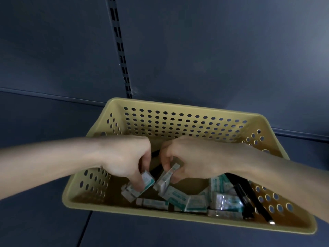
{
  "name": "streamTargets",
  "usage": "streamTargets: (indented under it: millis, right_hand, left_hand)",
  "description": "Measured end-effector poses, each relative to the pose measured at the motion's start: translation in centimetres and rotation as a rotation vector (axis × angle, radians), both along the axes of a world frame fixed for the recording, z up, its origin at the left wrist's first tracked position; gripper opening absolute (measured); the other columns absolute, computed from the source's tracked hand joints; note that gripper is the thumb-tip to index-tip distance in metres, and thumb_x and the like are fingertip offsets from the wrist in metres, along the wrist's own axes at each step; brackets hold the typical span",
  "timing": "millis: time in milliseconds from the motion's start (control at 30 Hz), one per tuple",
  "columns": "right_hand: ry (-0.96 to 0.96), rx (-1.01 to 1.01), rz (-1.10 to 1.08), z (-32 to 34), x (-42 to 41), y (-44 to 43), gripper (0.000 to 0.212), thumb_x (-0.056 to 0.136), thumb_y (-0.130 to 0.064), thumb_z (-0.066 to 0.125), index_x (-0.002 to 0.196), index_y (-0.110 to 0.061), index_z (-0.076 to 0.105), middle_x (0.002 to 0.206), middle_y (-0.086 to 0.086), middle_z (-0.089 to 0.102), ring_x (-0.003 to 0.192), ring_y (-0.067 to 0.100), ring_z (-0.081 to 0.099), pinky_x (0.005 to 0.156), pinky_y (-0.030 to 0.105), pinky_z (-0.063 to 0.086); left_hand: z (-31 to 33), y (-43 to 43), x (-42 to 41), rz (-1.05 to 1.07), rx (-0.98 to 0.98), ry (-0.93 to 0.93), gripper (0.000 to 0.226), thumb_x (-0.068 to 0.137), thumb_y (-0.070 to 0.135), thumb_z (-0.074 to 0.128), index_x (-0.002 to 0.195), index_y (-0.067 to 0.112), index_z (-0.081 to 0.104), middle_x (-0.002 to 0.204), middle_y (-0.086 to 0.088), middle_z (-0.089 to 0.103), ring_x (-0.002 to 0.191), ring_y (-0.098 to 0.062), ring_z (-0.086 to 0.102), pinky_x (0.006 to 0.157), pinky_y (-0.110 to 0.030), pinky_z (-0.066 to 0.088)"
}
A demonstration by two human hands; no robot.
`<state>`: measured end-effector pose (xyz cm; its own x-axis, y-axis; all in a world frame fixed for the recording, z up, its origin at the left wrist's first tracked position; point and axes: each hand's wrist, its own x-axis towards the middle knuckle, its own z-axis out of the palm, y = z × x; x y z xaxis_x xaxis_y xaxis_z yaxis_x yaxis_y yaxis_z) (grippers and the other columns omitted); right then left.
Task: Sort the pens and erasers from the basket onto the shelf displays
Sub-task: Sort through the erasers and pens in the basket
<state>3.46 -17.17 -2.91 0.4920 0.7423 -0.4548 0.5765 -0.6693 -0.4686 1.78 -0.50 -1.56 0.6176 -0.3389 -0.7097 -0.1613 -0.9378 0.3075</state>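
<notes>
Inside the tan basket, our left hand pinches one boxed eraser and our right hand pinches a second eraser over the loose erasers and black pens on its floor; we should lift both straight up, clear of its rim.

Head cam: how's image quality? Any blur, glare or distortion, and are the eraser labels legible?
Head view: dim, flat light, no hard shadows. The wide angle bows the basket rim and leans the slotted upright. The left hand and right hand look soft-edged, and print on the erasers they pinch is unreadable. There is small glare on a wrapped eraser and a pen tip at lower right.
</notes>
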Motion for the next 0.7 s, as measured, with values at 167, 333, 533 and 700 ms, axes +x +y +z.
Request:
streamTargets:
  millis: [167, 333, 533, 700]
  right_hand:
    - [-0.011, 0.022, -0.005, -0.1, -0.5, 0.1, 0.015, 0.084, -0.028, 0.067, 0.095, -0.022, 0.061, 0.094, -0.008, 0.057, 0.083, 0.007, 0.05, 0.073, 0.027, 0.047]
    - [0.079, -0.038, -0.115, 1.1, -0.2, -0.7, 0.031, 0.085, -0.026, 0.067, 0.113, -0.025, 0.053, 0.091, -0.015, 0.056, 0.079, 0.001, 0.054, 0.072, 0.023, 0.05]
    - [0.364, -0.154, -0.168, 2.8, -0.7, -2.3, 0.024, 0.09, -0.031, 0.059, 0.109, -0.016, 0.062, 0.091, -0.005, 0.068, 0.082, 0.01, 0.065, 0.082, 0.026, 0.053]
    - [0.357, -0.261, -0.19, 2.1, -1.3, -1.8, 0.032, 0.093, -0.033, 0.055, 0.111, -0.008, 0.061, 0.077, -0.005, 0.061, 0.061, 0.002, 0.054, 0.047, 0.004, 0.04]
  left_hand:
    - [-0.3, 0.2, 0.2, -0.023, -0.023, 0.028, 0.03, 0.078, 0.035, 0.074, 0.103, 0.024, 0.063, 0.09, 0.01, 0.06, 0.076, -0.005, 0.054, 0.068, -0.024, 0.048]
    - [-0.5, 0.6, 0.5, 0.019, -0.106, 0.055, 0.023, 0.081, 0.031, 0.072, 0.101, 0.024, 0.062, 0.093, 0.005, 0.067, 0.075, -0.007, 0.059, 0.064, -0.021, 0.046]
    - [0.0, 0.6, 0.7, 0.11, -0.261, 0.276, 0.018, 0.08, 0.022, 0.073, 0.097, 0.017, 0.069, 0.094, -0.002, 0.073, 0.08, -0.007, 0.066, 0.075, -0.023, 0.054]
    - [-0.7, -0.6, 0.6, 0.049, -0.219, 0.333, 0.017, 0.089, 0.022, 0.063, 0.104, 0.015, 0.066, 0.102, -0.002, 0.07, 0.081, -0.006, 0.066, 0.071, -0.018, 0.053]
